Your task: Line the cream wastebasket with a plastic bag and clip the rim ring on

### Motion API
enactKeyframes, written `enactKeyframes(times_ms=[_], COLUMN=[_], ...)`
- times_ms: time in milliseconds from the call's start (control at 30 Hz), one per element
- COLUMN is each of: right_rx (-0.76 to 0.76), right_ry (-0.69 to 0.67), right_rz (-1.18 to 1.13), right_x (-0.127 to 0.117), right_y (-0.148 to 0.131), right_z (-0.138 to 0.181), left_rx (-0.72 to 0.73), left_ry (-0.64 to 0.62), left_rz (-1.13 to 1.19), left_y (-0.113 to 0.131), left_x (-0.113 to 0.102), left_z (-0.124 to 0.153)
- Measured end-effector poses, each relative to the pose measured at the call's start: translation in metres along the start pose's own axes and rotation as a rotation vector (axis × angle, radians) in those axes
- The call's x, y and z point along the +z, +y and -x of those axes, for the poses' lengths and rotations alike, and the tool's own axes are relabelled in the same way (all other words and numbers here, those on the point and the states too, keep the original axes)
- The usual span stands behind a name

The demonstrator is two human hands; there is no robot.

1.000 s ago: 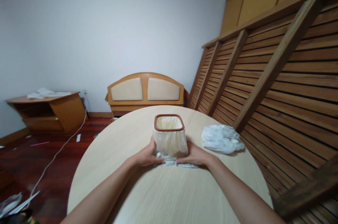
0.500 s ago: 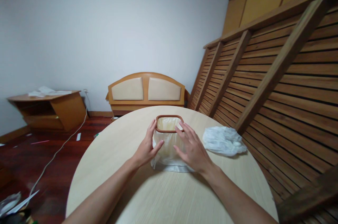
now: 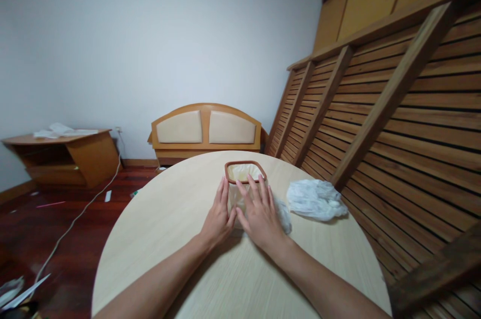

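Note:
A small bin point(image 3: 227, 173) with a brown rounded rim stands upright on the round table point(image 3: 165, 209). A thin translucent plastic bag point(image 3: 283, 216) lines it and hangs down outside, bunched at the lower right. My left hand point(image 3: 220, 214) lies along the bin's near left side, fingers stretched out. Across the near face, my right hand point(image 3: 261, 209) rests with fingers spread, its fingertips by the rim. The two thumbs almost meet in front. My hands hide most of the bin's near wall.
A crumpled heap of white plastic bags point(image 3: 315, 200) lies on the table's right side. Beyond the table stands a headboard point(image 3: 205, 126). Slatted wooden panels point(image 3: 376, 143) lean along the right. At left are a low cabinet point(image 3: 93, 158) and a cable point(image 3: 80, 216) on the floor.
The bin has turned and shifted slightly right and away. My hands have come closer together in front of it, and the loose bag bottom now shows at the right.

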State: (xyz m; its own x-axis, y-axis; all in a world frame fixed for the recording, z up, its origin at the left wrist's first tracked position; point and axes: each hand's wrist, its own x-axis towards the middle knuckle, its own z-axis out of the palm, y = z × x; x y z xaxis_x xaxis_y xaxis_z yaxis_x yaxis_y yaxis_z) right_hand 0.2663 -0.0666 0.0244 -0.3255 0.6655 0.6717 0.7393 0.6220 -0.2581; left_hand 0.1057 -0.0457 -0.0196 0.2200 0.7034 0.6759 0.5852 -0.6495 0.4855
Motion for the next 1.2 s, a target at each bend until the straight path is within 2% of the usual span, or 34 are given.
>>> enactKeyframes(times_ms=[267, 533, 933, 1200], right_rx=[0.036, 0.178, 0.384, 0.501], right_ry=[-0.062, -0.173, -0.136, -0.007], right_rz=[0.171, 0.361, 0.371, 0.34], right_x=[0.007, 0.021, 0.03, 0.041], right_y=[0.028, 0.074, 0.143, 0.165], right_z=[-0.045, -0.095, -0.138, -0.164], left_rx=[-0.082, -0.278, -0.311, -0.32], left_ry=[-0.135, -0.395, -0.489, -0.532], left_rz=[-0.07, -0.278, -0.313, -0.308], left_y=[-0.001, 0.005, 0.005, 0.008], left_x=[0.008, 0.005, 0.006, 0.004], left_z=[0.007, 0.006, 0.004, 0.0])
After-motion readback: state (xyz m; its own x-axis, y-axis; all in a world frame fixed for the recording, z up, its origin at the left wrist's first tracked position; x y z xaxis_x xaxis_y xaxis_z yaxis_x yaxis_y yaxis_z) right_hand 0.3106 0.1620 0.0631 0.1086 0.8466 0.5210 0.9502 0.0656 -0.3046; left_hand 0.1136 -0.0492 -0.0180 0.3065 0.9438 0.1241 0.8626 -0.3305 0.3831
